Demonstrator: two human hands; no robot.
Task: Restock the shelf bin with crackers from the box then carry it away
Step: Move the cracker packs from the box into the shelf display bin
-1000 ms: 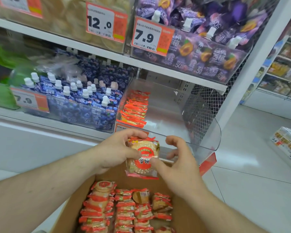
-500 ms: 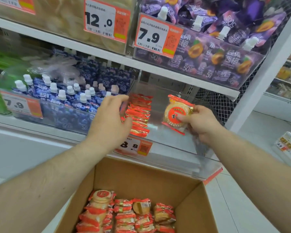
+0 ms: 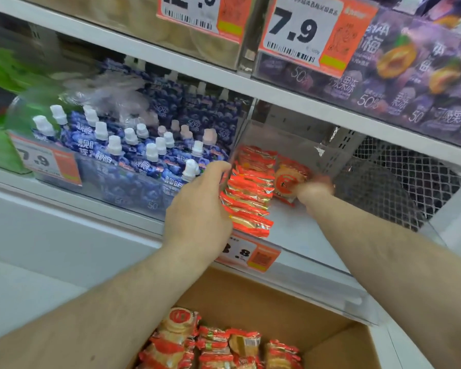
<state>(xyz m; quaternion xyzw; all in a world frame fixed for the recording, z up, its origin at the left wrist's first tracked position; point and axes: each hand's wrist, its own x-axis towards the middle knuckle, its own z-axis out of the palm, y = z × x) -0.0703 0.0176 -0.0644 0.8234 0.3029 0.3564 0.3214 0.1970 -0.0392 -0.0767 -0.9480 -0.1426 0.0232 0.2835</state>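
White metal shelving point(image 3: 171, 62) (wire-mesh backing point(image 3: 410, 182) at right) under bright, even light.

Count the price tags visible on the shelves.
4. A 12.0 tag and a 7.9 tag hang on the upper shelf; another 7.9 tag fronts the blue pouches; an 8.8 tag sits on the cracker bin, partly hidden behind the left hand.

Blue spouted pouches point(image 3: 144, 161) fill the neighbouring bin; purple pouches point(image 3: 399, 75) above.

Red-wrapped crackers point(image 3: 250, 193) stand stacked in the clear bin point(image 3: 304, 230); more fill the box point(image 3: 277, 296).
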